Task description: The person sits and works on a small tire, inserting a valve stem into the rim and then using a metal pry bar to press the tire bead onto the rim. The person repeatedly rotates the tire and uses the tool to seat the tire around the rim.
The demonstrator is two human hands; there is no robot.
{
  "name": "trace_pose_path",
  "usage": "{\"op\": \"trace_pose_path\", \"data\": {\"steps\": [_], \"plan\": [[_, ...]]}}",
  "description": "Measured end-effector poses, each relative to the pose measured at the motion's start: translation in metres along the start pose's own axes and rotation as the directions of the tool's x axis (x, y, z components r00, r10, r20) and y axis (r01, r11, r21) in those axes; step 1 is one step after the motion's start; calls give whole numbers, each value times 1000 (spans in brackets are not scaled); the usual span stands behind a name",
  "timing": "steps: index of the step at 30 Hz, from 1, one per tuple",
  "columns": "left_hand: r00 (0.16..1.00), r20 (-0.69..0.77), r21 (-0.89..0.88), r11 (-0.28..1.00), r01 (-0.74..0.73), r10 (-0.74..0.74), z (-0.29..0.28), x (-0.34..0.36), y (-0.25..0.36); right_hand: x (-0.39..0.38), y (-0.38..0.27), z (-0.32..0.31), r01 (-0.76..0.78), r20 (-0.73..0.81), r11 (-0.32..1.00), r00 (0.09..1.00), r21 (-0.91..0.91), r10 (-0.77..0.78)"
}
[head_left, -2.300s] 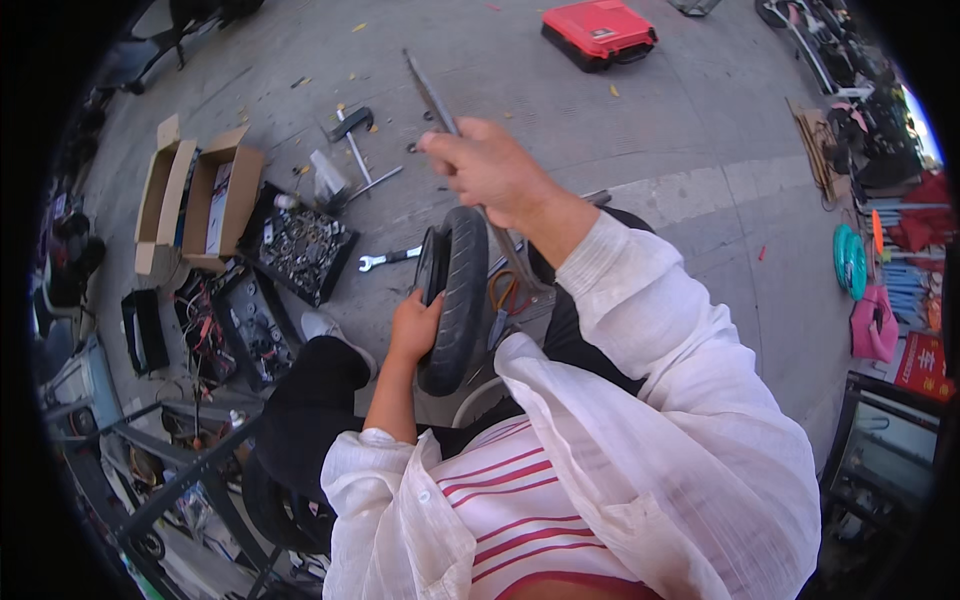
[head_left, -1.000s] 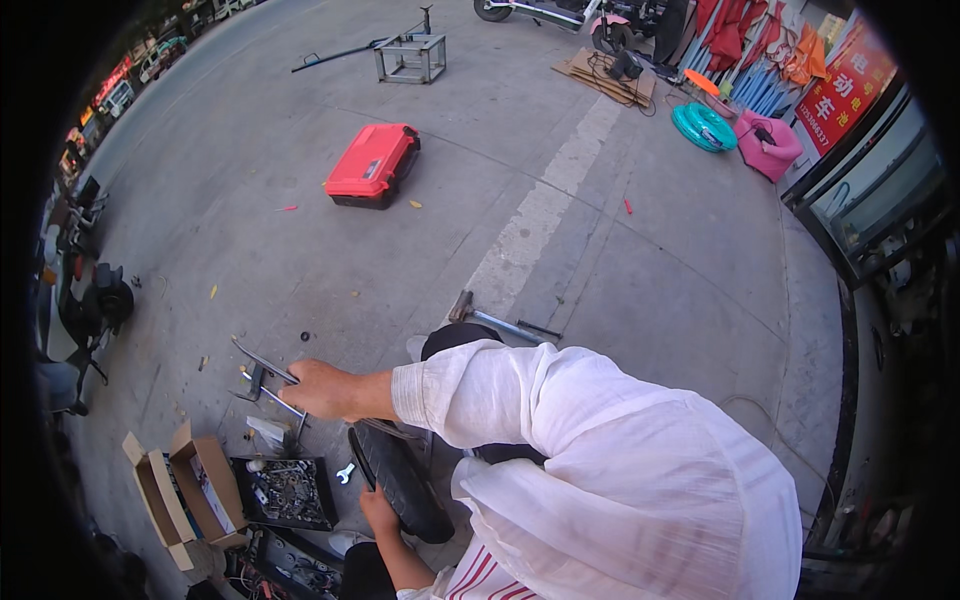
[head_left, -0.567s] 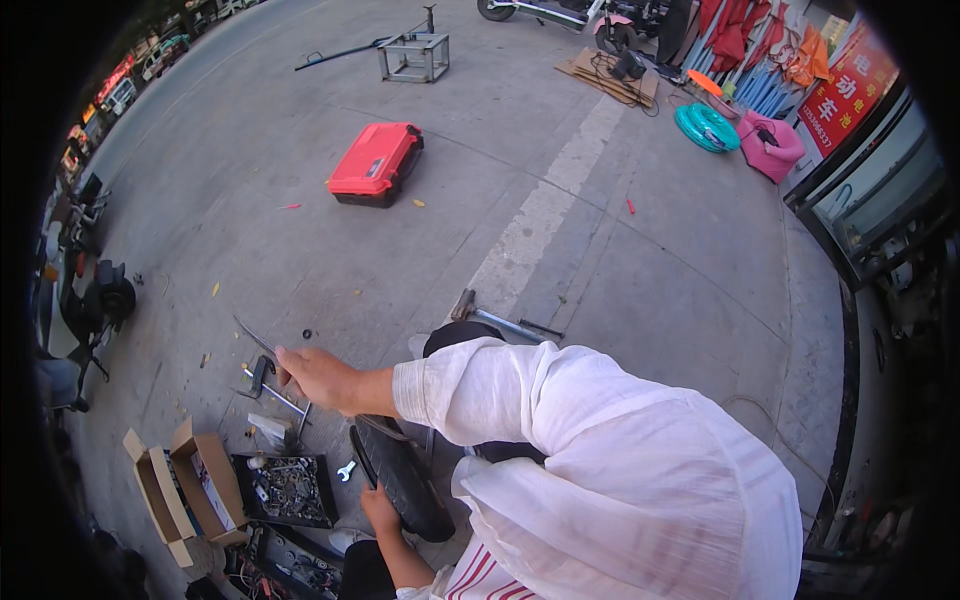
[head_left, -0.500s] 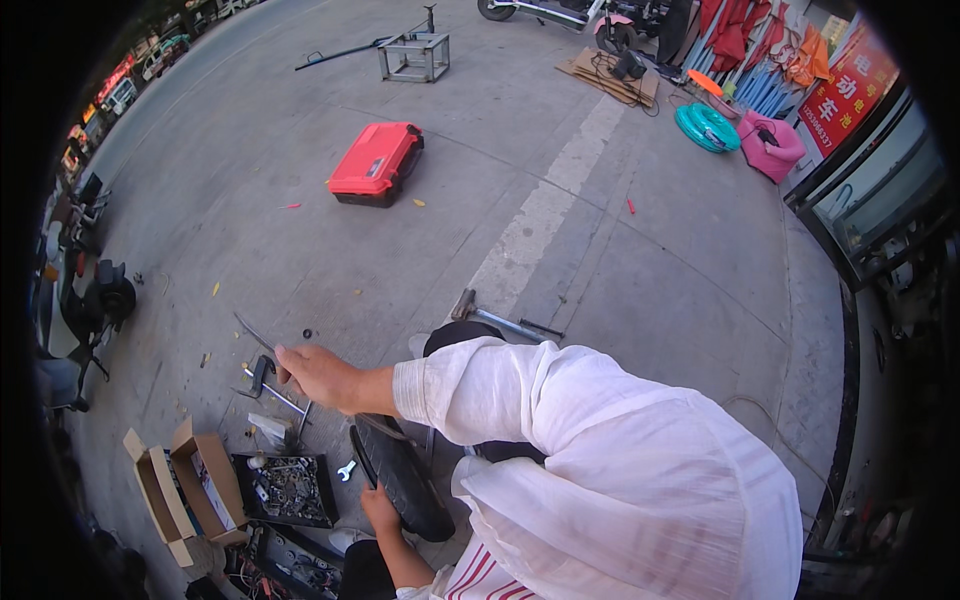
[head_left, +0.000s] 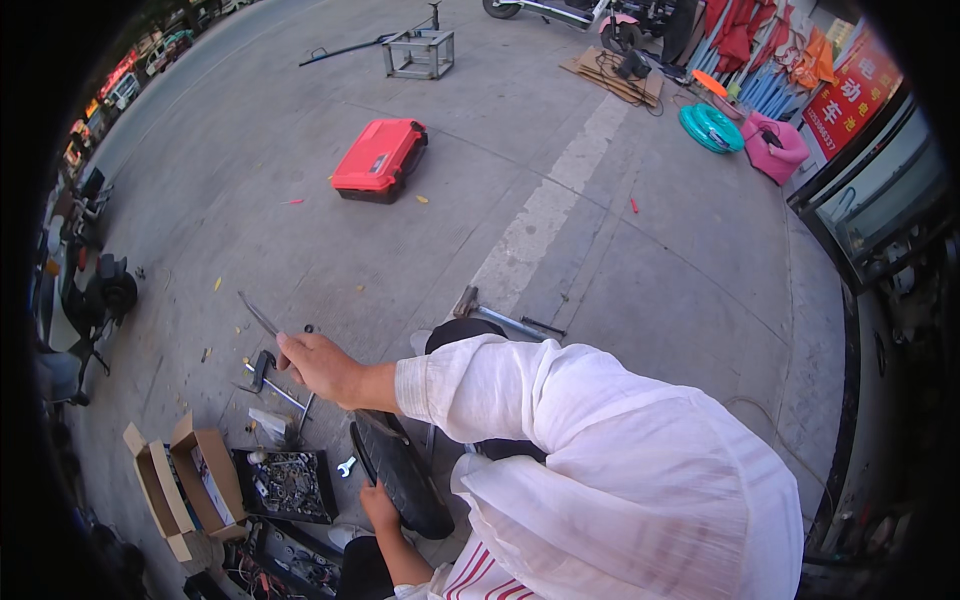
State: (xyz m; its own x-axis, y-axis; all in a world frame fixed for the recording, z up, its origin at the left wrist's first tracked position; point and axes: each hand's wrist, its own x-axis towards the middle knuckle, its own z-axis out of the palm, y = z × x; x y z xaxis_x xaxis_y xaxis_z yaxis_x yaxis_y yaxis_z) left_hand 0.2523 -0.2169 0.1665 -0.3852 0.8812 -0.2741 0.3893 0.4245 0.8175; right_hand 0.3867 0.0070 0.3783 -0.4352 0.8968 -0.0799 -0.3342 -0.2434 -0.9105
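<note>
My right hand (head_left: 318,368) grips a long, slightly curved metal bar (head_left: 258,312), raised above the ground with its far end pointing up-left. Below it, a black wheel with a tyre (head_left: 405,480) stands by my legs, and my left hand (head_left: 382,510) is closed on its left side. A steel wrench (head_left: 346,466) lies left of the tyre. A T-handled tool (head_left: 292,398) is on the concrete beneath my right hand, partly beside a black bracket-like piece (head_left: 261,370). A long-handled hammer-like tool (head_left: 498,317) lies beyond my knee.
A black tray of metal parts (head_left: 290,485) and open cardboard boxes (head_left: 215,470) sit lower left. Scooters (head_left: 110,290) line the left edge. A red case (head_left: 378,155), metal frame (head_left: 418,55), teal hose coil (head_left: 708,127) and pink container (head_left: 775,150) stand farther off; a glass door (head_left: 875,185) is right.
Since the earliest frame, my view has tilted up toward the yard. In the last half second the bar in my right hand has risen slightly; my left hand stays on the tyre.
</note>
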Motion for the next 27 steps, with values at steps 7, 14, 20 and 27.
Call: {"op": "trace_pose_path", "data": {"steps": [7, 14, 20, 27], "plan": [[996, 59, -50, 996, 69, -66, -1, 0, 9, -3, -1, -1, 11, 15, 999, 1000, -39, -11], [994, 88, -43, 997, 63, -59, 6, 5, -5, -4, 0, -6, -1, 11, 999, 1000, -47, 2], [999, 11, -60, 997, 41, -40, 14, 16, -48, -1, 2, -4, -1, 41, 1000, 999, -31, 3], [984, -22, -425, 892, 153, -179, -22, -3, 45, -3, -24, -9, 195, -18, 980, 981, -45, -196]]}}
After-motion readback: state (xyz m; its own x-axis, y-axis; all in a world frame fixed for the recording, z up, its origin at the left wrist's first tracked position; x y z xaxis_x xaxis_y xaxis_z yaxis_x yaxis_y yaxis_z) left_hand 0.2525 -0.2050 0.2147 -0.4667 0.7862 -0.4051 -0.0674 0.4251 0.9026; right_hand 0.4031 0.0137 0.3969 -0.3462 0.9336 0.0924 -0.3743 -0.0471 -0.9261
